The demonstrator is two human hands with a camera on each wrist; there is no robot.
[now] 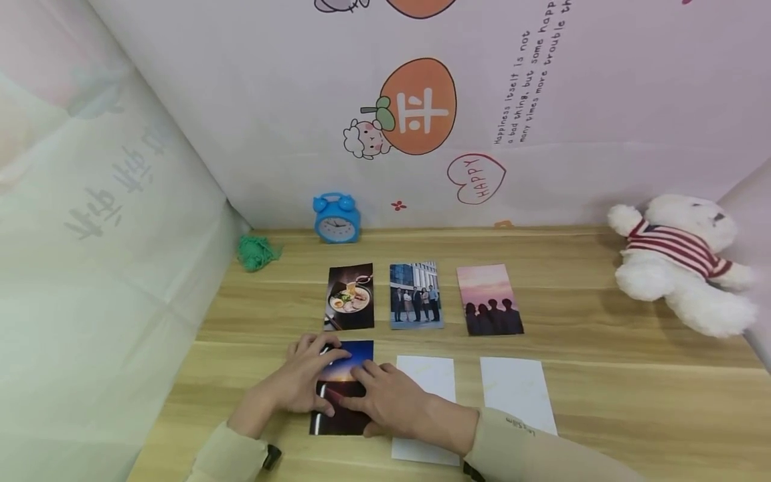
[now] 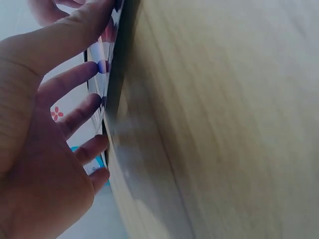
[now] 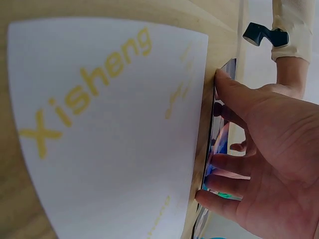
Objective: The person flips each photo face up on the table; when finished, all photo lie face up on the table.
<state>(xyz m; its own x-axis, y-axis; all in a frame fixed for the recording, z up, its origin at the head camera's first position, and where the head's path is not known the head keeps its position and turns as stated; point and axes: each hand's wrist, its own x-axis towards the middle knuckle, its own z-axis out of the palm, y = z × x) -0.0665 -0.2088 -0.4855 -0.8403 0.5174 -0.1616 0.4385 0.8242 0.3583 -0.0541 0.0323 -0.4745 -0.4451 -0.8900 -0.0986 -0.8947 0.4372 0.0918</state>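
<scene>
A glossy photo with blue sky above a dark lower part lies picture side up at the front left of the table. My left hand rests along its left side, fingertips on the surface and thumb near the lower edge. On its right side lies my right hand, with fingers spread over the photo. In the right wrist view, the extended fingers of that hand meet the photo close to its edge. The left wrist view shows the left fingertips touching the photo's edge.
Behind stand a ramen photo, a group photo and a silhouettes photo in a row. White-backed cards lie to the right. Farther off are a blue alarm clock, green yarn and a white teddy bear.
</scene>
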